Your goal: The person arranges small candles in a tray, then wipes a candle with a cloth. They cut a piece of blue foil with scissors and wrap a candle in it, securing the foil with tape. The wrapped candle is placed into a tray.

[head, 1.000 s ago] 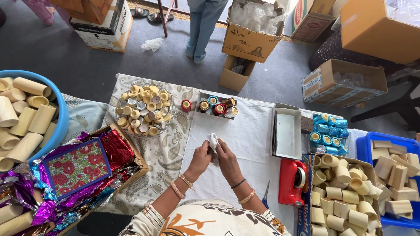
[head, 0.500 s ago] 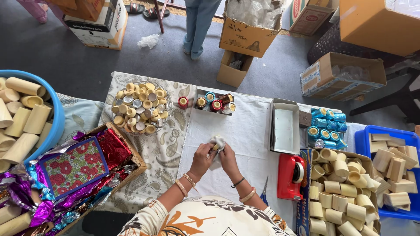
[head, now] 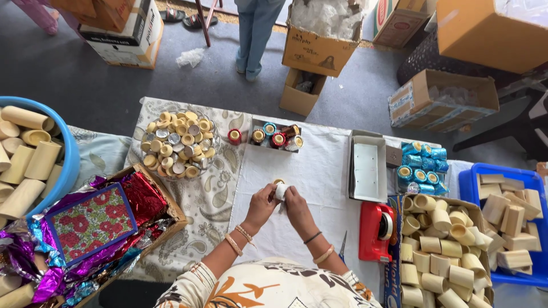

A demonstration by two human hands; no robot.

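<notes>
Both my hands meet over the white cloth at the table's middle. My left hand (head: 260, 206) and my right hand (head: 298, 205) together hold a small cream tube (head: 280, 190) wrapped in white paper, fingers pinched on its sides. Beyond them a small tray (head: 277, 137) holds several foil-wrapped tubes in red and blue, with one red wrapped tube (head: 234, 136) beside it. A clear bowl of round caps (head: 178, 145) sits to the far left of my hands.
A red tape dispenser (head: 379, 230) and a box of cream tubes (head: 439, 251) lie to the right, with a blue crate (head: 516, 219), an empty white box (head: 367, 166) and blue wrapped tubes (head: 422, 169). Left: blue tub (head: 67, 165), foil sheets (head: 97, 222). A person (head: 256, 28) stands beyond among cardboard boxes.
My hands have stayed at the table's middle, turning the small tube between the fingers. The view has shifted slightly.
</notes>
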